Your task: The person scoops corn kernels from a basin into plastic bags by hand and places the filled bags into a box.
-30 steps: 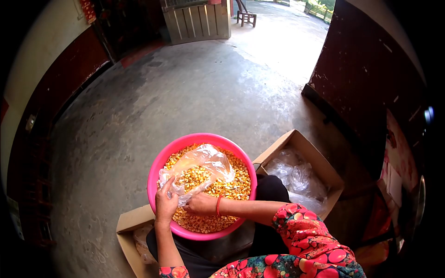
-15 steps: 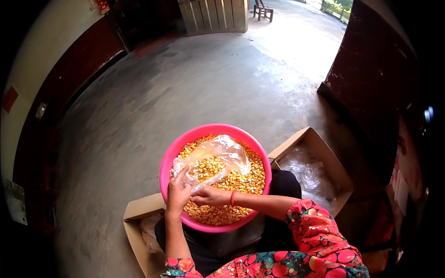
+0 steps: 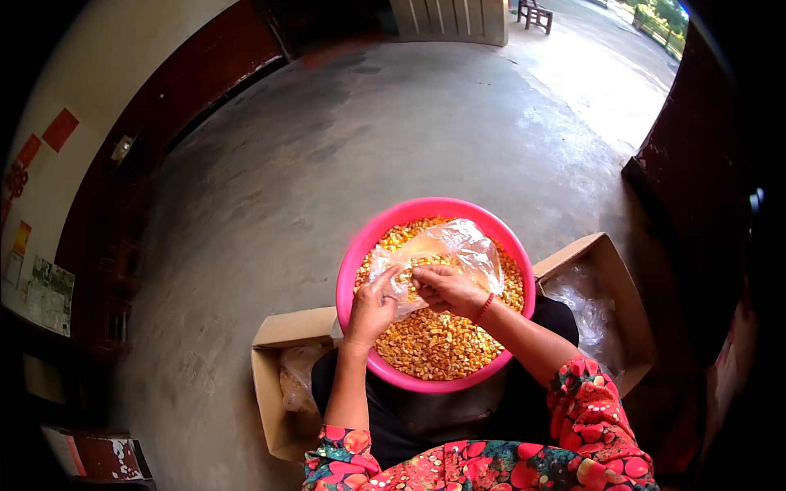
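Note:
A pink basin (image 3: pixel 347 274) full of yellow corn kernels (image 3: pixel 442 348) sits in front of my knees. On the corn lies a clear plastic bag (image 3: pixel 471 243), its film crumpled and shiny. My left hand (image 3: pixel 372 313) grips the near left part of this bag between thumb and fingers. Over the middle of the basin, my right hand (image 3: pixel 449 290), with a red bracelet at the wrist, has its thumb and fingertips pinched at the bag's edge. The exact pinch point is hard to make out.
To the right stands an open cardboard box (image 3: pixel 634 315) with clear plastic bags (image 3: pixel 585 311) inside. Another cardboard box (image 3: pixel 274 409) at the left holds a filled-looking clear bag (image 3: pixel 301 376). Grey concrete floor (image 3: pixel 327 164) stretches to a doorway, with a wooden chair (image 3: pixel 535 15) outside.
My right hand has moved up and away from my left hand, to the upper part of the bag. My left hand keeps hold of the bag. The view has shifted, so everything appears further right.

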{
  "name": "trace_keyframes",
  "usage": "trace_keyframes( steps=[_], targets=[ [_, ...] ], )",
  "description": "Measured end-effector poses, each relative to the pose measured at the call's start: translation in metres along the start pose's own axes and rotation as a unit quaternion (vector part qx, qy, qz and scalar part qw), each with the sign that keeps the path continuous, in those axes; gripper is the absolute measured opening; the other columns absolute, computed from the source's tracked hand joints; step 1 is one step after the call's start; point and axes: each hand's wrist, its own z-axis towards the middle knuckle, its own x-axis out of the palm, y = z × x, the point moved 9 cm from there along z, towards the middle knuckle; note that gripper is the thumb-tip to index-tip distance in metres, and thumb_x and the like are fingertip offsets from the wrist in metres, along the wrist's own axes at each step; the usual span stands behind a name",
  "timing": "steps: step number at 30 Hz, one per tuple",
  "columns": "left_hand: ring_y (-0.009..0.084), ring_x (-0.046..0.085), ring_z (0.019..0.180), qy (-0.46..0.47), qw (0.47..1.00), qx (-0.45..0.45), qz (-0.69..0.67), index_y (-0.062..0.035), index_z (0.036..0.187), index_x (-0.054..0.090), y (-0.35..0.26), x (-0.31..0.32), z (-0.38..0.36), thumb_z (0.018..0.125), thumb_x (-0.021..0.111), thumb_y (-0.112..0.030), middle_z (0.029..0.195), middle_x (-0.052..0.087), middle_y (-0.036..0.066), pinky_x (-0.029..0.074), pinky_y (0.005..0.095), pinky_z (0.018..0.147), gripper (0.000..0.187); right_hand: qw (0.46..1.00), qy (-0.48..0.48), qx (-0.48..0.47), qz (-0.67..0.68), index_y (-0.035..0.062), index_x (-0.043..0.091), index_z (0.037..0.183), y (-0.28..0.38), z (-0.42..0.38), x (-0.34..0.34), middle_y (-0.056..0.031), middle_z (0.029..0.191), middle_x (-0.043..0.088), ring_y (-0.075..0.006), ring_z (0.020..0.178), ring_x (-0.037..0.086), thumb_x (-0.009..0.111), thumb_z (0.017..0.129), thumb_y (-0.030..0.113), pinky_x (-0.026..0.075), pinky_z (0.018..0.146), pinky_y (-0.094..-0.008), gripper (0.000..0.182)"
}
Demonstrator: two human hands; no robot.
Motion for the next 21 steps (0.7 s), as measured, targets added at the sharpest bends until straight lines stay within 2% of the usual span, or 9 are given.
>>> trace_keyframes(
  steps=[5, 6, 7, 9, 10, 11, 14, 19, 21],
  targets=[
    [0.0151, 0.063, 0.078, -0.001, 1.000, 0.016, -0.016, -0.0068, 0.121, 0.056, 0.013, 0.007, 0.000, 0.070, 0.040, 0.011, 0.115, 0.061, 0.013, 0.050, 0.0253, 0.069, 0.056, 0.986, -0.121, -0.116, 0.014, 0.0111, 0.049, 0.075, 0.009, 0.016, -0.044, 0.0064, 0.060, 0.038, -0.0037, 0.046, 0.029, 0.048, 0.091, 0.022, 0.023, 0.041, -0.0203, 0.020],
    [0.0152, 0.063, 0.077, -0.006, 0.999, 0.037, -0.018, -0.0064, 0.119, 0.057, 0.006, 0.005, 0.001, 0.070, 0.039, 0.010, 0.113, 0.062, 0.014, 0.050, 0.0259, 0.069, 0.055, 0.980, -0.143, -0.135, 0.012, 0.0066, 0.055, 0.082, 0.013, 0.013, -0.043, 0.0036, 0.066, 0.044, -0.0058, 0.055, 0.039, 0.050, 0.089, 0.020, 0.034, 0.049, -0.0211, 0.016],
    [0.0153, 0.063, 0.075, -0.013, 0.998, 0.059, -0.019, -0.0061, 0.117, 0.059, -0.002, 0.001, 0.002, 0.070, 0.039, 0.010, 0.111, 0.063, 0.014, 0.049, 0.0264, 0.068, 0.054, 0.982, -0.134, -0.131, 0.007, 0.0066, 0.055, 0.082, 0.012, 0.015, -0.040, 0.0036, 0.066, 0.044, -0.0058, 0.055, 0.039, 0.050, 0.089, 0.020, 0.034, 0.049, -0.0211, 0.016],
    [0.0149, 0.063, 0.072, -0.012, 1.000, 0.018, 0.010, -0.0031, 0.110, 0.062, -0.007, -0.002, -0.001, 0.073, 0.046, 0.004, 0.099, 0.066, 0.017, 0.048, 0.0278, 0.065, 0.041, 0.962, -0.118, -0.206, -0.132, 0.0022, 0.059, 0.097, 0.028, 0.013, -0.028, -0.0018, 0.080, 0.056, -0.0086, 0.072, 0.051, 0.053, 0.088, 0.021, 0.043, 0.067, -0.0234, 0.022],
    [0.0221, 0.064, 0.073, -0.011, 1.000, -0.003, 0.001, -0.0037, 0.110, 0.062, -0.003, -0.002, 0.000, 0.075, 0.049, 0.000, 0.094, 0.065, 0.019, 0.049, 0.0320, 0.068, 0.037, 0.957, -0.110, -0.220, -0.153, 0.0012, 0.060, 0.107, 0.031, 0.010, -0.020, -0.0060, 0.096, 0.061, -0.0115, 0.088, 0.056, 0.055, 0.087, 0.022, 0.043, 0.083, -0.0245, 0.029],
    [0.0293, 0.065, 0.075, -0.009, 1.000, -0.024, -0.010, -0.0044, 0.110, 0.063, 0.001, -0.002, 0.000, 0.077, 0.053, -0.005, 0.088, 0.064, 0.022, 0.050, 0.0363, 0.070, 0.034, 0.951, -0.099, -0.217, -0.197, 0.0014, 0.060, 0.108, 0.033, 0.007, -0.012, -0.0083, 0.104, 0.062, -0.0134, 0.095, 0.057, 0.056, 0.087, 0.024, 0.045, 0.085, -0.0252, 0.030],
    [0.0163, 0.062, 0.066, -0.016, 0.999, -0.033, 0.010, -0.0024, 0.107, 0.063, 0.003, -0.003, 0.000, 0.079, 0.057, -0.005, 0.091, 0.067, 0.016, 0.048, 0.0295, 0.061, 0.029, 0.909, -0.118, -0.253, -0.310, -0.0007, 0.060, 0.104, 0.036, 0.001, -0.003, -0.0094, 0.102, 0.061, -0.0120, 0.087, 0.057, 0.057, 0.088, 0.019, 0.048, 0.073, -0.0248, 0.025],
    [0.0185, 0.064, 0.069, -0.039, 0.999, 0.021, 0.009, -0.0023, 0.108, 0.062, 0.008, -0.002, 0.000, 0.079, 0.054, -0.003, 0.093, 0.066, 0.016, 0.049, 0.0310, 0.064, 0.030, 0.905, -0.090, -0.315, -0.272, -0.0020, 0.062, 0.090, 0.040, -0.010, 0.005, -0.0057, 0.083, 0.062, -0.0089, 0.074, 0.055, 0.057, 0.088, 0.014, 0.046, 0.063, -0.0233, 0.017],
    [0.0193, 0.064, 0.070, -0.061, 0.997, 0.053, 0.004, -0.0024, 0.109, 0.062, 0.002, -0.007, -0.002, 0.079, 0.054, -0.002, 0.093, 0.066, 0.016, 0.049, 0.0316, 0.066, 0.031, 0.922, 0.018, -0.116, -0.369, -0.0016, 0.063, 0.083, 0.008, -0.006, 0.019, -0.0025, 0.066, 0.059, -0.0068, 0.064, 0.053, 0.058, 0.086, 0.014, 0.044, 0.056, -0.0241, 0.017]
  ],
)
